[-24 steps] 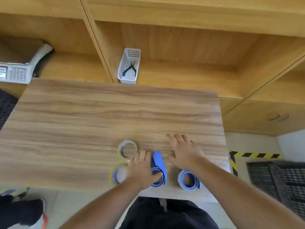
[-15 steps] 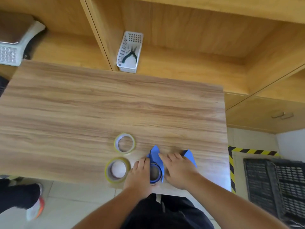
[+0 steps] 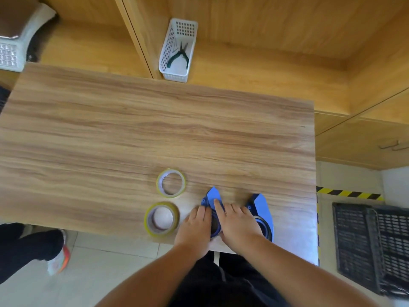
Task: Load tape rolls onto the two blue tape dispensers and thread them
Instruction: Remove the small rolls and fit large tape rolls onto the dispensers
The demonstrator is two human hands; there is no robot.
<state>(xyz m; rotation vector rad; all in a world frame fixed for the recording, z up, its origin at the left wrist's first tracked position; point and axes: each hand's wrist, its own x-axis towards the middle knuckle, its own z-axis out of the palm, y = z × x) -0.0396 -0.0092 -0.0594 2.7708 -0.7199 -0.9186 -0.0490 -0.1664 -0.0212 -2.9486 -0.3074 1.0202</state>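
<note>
Two blue tape dispensers lie near the table's front edge. The left dispenser [image 3: 213,197] sits between my hands: my left hand [image 3: 195,227] grips its left side and my right hand [image 3: 238,224] covers its right side, a finger resting on its blue top. Just right of my right hand lies the right dispenser [image 3: 261,209], untouched, with its round hub partly hidden by my wrist. Two yellow-edged tape rolls lie flat to the left: the far roll [image 3: 170,183] and the near roll [image 3: 161,218], which is close to the table edge.
The wooden table [image 3: 132,134] stretches far and left. A white basket [image 3: 178,50] holding pliers stands on the shelf behind. At the far left is a white scale [image 3: 13,52]. A black crate [image 3: 371,247] sits on the floor at right, and another person's shoe [image 3: 58,260] at left.
My right hand came back from the open table onto the left dispenser, which both hands now hold. The view shifted, so the table sits lower in the frame.
</note>
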